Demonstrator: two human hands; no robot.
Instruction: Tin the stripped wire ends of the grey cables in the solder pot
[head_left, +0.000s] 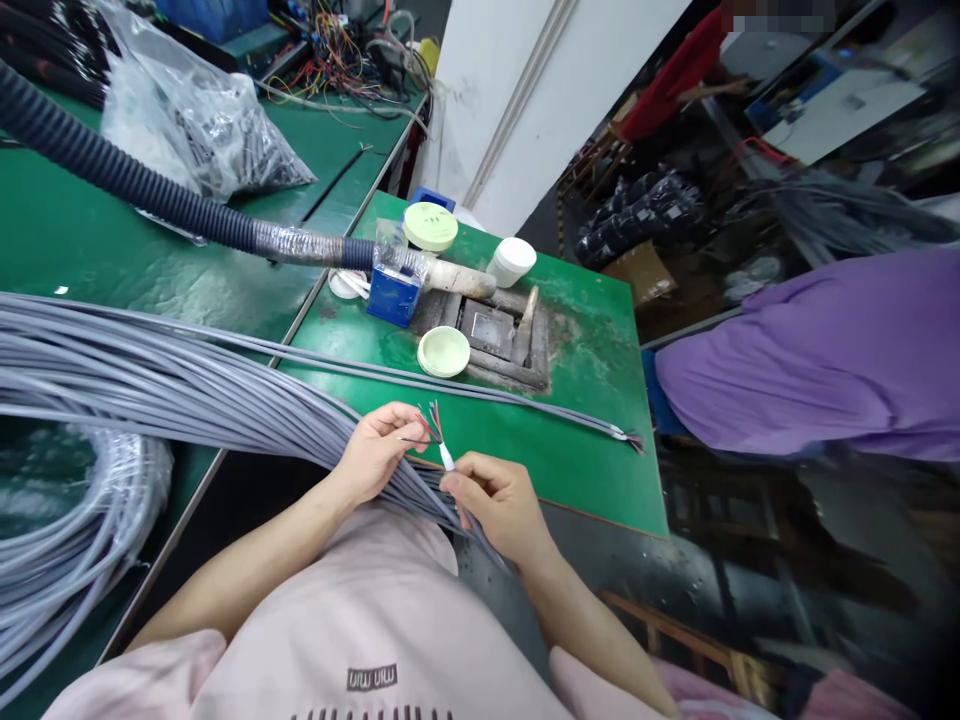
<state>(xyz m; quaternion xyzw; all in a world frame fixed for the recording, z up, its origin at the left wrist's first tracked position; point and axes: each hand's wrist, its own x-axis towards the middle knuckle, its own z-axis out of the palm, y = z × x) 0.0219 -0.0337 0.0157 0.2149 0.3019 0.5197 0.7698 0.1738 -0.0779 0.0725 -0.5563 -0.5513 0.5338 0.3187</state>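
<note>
Near my body, my right hand (491, 497) is closed around a grey cable just below its white sleeved end (446, 456). Thin coloured wires (435, 418) fan out above that sleeve. My left hand (384, 447) pinches some of these wires, a reddish one among them, between thumb and fingertips. A thick bundle of grey cables (187, 385) runs from the left and passes under both hands. Two more grey cables (450, 385) lie across the green table (592, 490), their bared wire ends (636, 442) at the right.
Beyond my hands sits a soldering pot (491, 330) in a stained frame, beside a pale open dish (444, 352). A ribbed hose (150, 170) ends at a blue box (394, 295). White jar (512, 262) stands behind. A person in purple (817, 350) is at the right.
</note>
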